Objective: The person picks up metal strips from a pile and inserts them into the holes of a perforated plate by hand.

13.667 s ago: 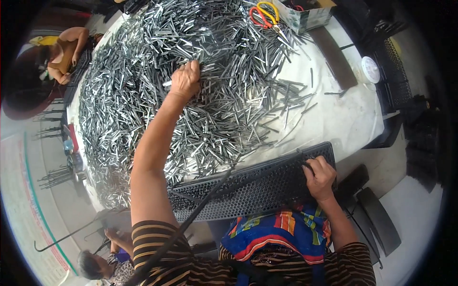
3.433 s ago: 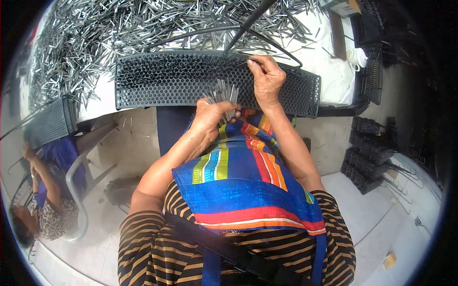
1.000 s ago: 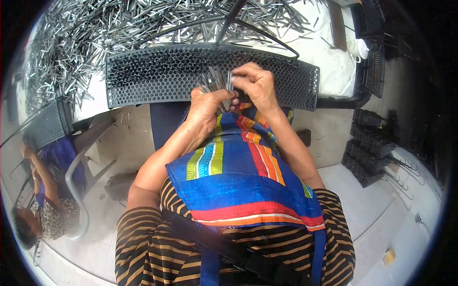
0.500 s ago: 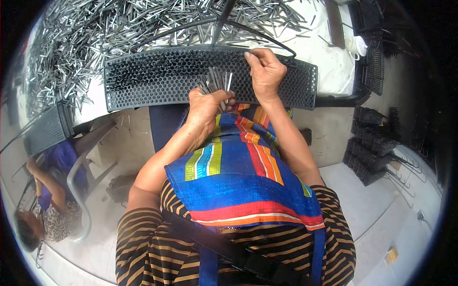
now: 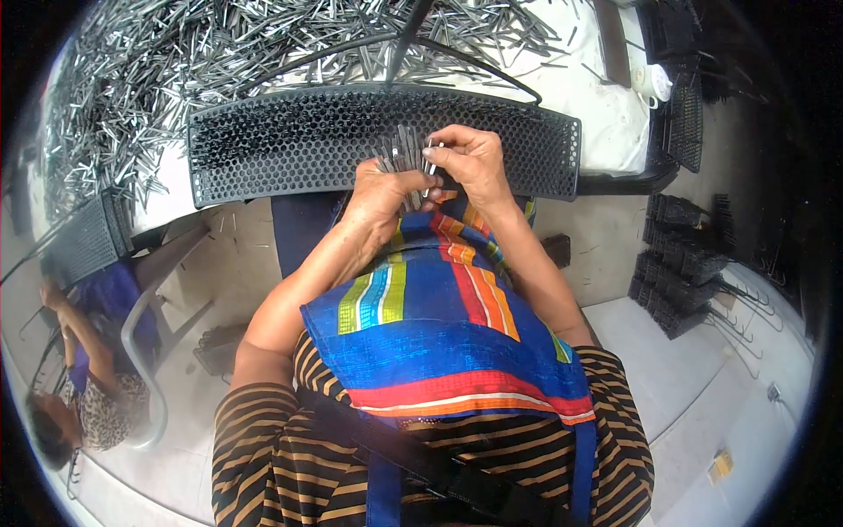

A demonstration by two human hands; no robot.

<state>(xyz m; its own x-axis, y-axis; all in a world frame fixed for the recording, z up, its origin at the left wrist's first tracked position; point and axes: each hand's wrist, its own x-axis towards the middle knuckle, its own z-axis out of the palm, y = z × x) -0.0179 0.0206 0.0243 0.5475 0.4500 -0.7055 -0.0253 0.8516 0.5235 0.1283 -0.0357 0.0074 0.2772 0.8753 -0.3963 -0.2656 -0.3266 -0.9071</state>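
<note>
A bundle of thin metal strips [image 5: 399,151] stands up out of my left hand [image 5: 386,191], whose thumb and fingers are wrapped round it. My right hand [image 5: 471,163] is beside the bundle, thumb and forefinger pinched on a strip at its right edge. Both hands are over the near edge of a long black perforated rack [image 5: 290,167], full of round holes in rows. Dark strip ends stick out of many holes along its far side and left part. Holes nearer me and at the right end show no strips.
A large heap of loose metal strips [image 5: 176,79] covers the white table beyond the rack. A black metal stand [image 5: 407,53] rises behind it. A white cup [image 5: 652,83] is at the right. Another person [image 5: 88,369] works at a similar rack on the left. Black racks [image 5: 676,281] are stacked at right.
My right hand has come down and left from the rack's far edge to the bundle, where it now pinches a strip. My left hand has hardly moved.
</note>
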